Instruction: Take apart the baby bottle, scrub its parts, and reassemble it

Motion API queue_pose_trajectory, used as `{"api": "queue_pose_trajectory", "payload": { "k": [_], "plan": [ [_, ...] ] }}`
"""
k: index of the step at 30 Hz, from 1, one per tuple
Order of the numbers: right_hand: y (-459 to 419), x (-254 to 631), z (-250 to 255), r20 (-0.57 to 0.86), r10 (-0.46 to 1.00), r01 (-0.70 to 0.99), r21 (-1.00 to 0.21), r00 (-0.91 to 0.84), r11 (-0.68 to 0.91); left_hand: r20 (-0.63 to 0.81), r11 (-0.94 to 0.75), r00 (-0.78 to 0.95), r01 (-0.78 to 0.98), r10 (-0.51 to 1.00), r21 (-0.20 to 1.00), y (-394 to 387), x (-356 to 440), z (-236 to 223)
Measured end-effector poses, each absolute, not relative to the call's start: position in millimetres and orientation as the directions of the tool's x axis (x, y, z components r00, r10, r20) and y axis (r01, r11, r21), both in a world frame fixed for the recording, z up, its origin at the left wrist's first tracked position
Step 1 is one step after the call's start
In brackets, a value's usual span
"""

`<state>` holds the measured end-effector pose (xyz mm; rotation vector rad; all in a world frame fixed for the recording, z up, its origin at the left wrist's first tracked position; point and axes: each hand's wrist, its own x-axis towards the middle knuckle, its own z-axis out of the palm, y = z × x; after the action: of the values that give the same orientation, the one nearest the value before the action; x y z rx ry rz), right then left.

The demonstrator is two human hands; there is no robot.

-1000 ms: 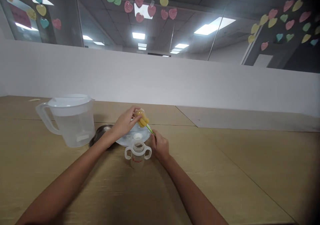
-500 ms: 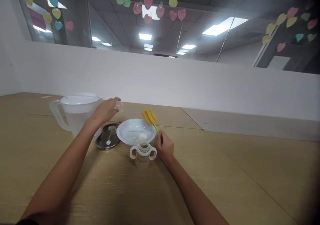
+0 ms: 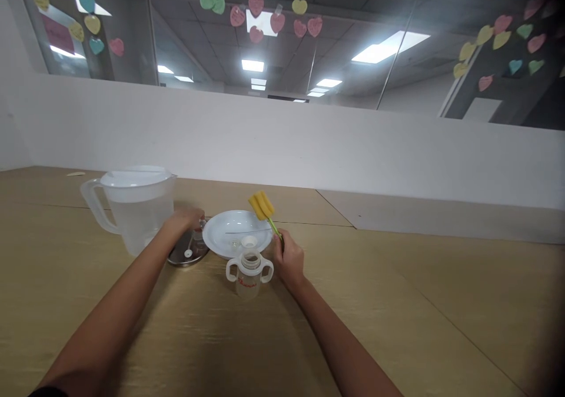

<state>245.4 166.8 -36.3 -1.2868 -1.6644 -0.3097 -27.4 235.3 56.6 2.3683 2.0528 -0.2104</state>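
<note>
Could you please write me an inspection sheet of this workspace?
Surface: tan tabletop, thin seams visible.
Things: white dish holding a white ring; open handled bottle, upright, nearer the camera; metal tray left of the dish; lidded pitcher farther left.
Clutter: small pale scrap near the wall.
Hands: right hand holds a sponge brush; left hand is at the tray, grip unclear.
Cables: nothing seen.
Surroundings: white wall; window with heart-shaped notes.

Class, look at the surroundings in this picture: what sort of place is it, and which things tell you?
Probably an office or meeting room: paper hearts stuck on a large glass panel, with rectangular ceiling lights showing in it.
</note>
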Motion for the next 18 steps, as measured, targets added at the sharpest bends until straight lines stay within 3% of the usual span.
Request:
{"api": "queue_pose_trajectory", "payload": {
  "k": [8,11,14,18],
  "plan": [
    [168.2,245.8,-36.0,0.784,0.620,0.851,-0.355,0.044,0.388,0.006,-0.148,0.151,0.976,0.989,-0.157,215.5,0.1,63.3],
    [168.2,245.8,-35.4,0.783,0.621,0.851,-0.356,0.046,0.387,0.052,-0.273,0.281,0.953,0.958,-0.129,203.2,26.6,63.8],
    [167.5,246.1,-34.5,0.783,0.621,0.848,-0.355,0.040,0.393,0.004,-0.388,0.390,0.918,0.921,-0.078,196.9,49.4,50.7],
    [167.7,246.7,-34.3,0.787,0.616,0.845,-0.353,0.036,0.401,-0.017,-0.433,0.433,0.901,0.901,-0.025,200.9,57.4,32.6]
  ]
}}
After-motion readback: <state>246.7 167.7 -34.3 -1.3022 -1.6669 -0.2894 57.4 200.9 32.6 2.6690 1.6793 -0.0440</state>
